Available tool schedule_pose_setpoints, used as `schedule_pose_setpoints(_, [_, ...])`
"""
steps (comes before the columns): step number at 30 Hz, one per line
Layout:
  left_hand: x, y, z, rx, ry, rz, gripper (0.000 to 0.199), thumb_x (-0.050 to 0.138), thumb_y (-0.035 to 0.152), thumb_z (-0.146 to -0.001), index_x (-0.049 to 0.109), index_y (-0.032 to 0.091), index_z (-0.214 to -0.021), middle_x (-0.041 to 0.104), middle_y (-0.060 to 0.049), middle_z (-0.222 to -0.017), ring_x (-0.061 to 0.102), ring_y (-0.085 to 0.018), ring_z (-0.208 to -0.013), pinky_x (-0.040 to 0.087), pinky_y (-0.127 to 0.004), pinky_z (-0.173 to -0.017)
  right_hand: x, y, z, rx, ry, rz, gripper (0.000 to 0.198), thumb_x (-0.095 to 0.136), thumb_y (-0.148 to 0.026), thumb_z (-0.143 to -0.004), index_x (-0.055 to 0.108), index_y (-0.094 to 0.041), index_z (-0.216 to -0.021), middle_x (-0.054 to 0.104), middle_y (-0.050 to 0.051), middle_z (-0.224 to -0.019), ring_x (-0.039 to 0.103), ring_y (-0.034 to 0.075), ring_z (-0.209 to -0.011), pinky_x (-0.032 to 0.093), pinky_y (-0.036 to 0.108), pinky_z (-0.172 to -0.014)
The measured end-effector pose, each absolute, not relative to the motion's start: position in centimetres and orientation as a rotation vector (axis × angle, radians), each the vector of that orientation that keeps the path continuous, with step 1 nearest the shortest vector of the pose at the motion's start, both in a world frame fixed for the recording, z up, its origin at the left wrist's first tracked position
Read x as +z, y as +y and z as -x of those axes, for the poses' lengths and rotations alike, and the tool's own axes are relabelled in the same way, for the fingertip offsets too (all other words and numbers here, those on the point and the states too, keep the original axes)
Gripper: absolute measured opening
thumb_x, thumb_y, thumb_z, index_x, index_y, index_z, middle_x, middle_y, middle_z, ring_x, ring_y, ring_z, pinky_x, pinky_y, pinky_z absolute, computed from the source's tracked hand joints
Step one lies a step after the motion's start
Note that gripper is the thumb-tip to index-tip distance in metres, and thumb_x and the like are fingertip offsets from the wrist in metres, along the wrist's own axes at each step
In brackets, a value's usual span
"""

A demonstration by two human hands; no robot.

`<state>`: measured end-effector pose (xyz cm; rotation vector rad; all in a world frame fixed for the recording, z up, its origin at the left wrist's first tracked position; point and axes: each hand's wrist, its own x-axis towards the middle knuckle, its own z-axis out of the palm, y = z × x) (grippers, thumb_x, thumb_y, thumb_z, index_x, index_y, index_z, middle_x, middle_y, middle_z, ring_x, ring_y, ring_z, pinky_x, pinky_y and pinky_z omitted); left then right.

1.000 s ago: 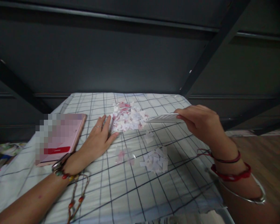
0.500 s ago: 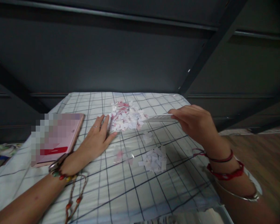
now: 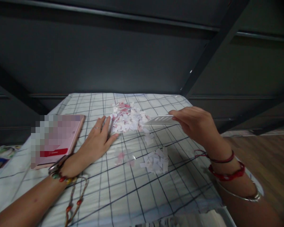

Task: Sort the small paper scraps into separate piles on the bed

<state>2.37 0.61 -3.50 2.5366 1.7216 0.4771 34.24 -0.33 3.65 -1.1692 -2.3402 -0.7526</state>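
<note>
A heap of torn paper scraps (image 3: 129,118), white with some pink, lies on the checked cloth (image 3: 123,198). My left hand (image 3: 98,135) rests on the cloth at the heap's left side, open with its fingers apart. A thin pale edge stands between its fingertips and the scraps; I cannot make out what it is. My right hand (image 3: 194,121) is closed on the right end of a flat white slotted plate (image 3: 159,119). The plate's left end is at the heap's right edge. Closer to me sits a smaller pile of white scraps (image 3: 156,160).
A pink tablet-like device (image 3: 61,138), partly pixelated, lies left of my left hand. Clear plastic pieces with pink bits (image 3: 123,157) lie left of the small pile. At the bottom edge is a partly visible container (image 3: 228,217). Dark panels (image 3: 109,56) rise behind the cloth.
The slotted plate has tilted, so more of its face and slots show. My right hand has shifted very slightly left. My left hand stays in place.
</note>
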Motion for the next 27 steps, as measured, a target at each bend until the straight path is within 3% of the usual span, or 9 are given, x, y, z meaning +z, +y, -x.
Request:
schedule_pose_setpoints(6, [-3.4,0.7,-2.3,0.49,1.705,-2.536,0.071,0.023,0.058,-0.089,0.02,0.007,-0.139,0.023,-0.022,-0.144,0.018,-0.035,-0.134,0.025,-0.05,-0.105,4.1,-0.6,-34.7,-0.652,-2.391,1.146,0.017,0.045,-0.019,-0.087,0.06,-0.02,-0.092,0.063,0.0,-0.067,0.056,0.014,-0.062,0.038,0.027,-0.06])
schedule_pose_setpoints(14, [-3.7,0.7,-2.2,0.525,1.695,-2.555,0.071,0.024,0.058,-0.088,0.019,0.009,-0.139,0.023,-0.022,-0.144,0.018,-0.035,-0.134,0.025,-0.051,-0.104,3.4,-0.1,-33.9,-0.759,-2.325,1.197,0.02,0.042,-0.015,-0.087,0.061,-0.02,-0.092,0.06,-0.001,-0.061,0.054,0.014,-0.06,0.036,0.027,-0.06])
schedule_pose_setpoints(27, [-3.4,0.6,-2.4,0.465,1.725,-2.517,0.075,0.022,0.059,-0.088,0.021,0.005,-0.139,0.021,-0.024,-0.144,0.017,-0.034,-0.134,0.023,-0.047,-0.106,3.9,-0.6,-34.9,-0.691,-2.335,1.194,0.018,0.042,-0.02,-0.088,0.06,-0.02,-0.092,0.063,0.0,-0.067,0.057,0.015,-0.062,0.039,0.028,-0.062])
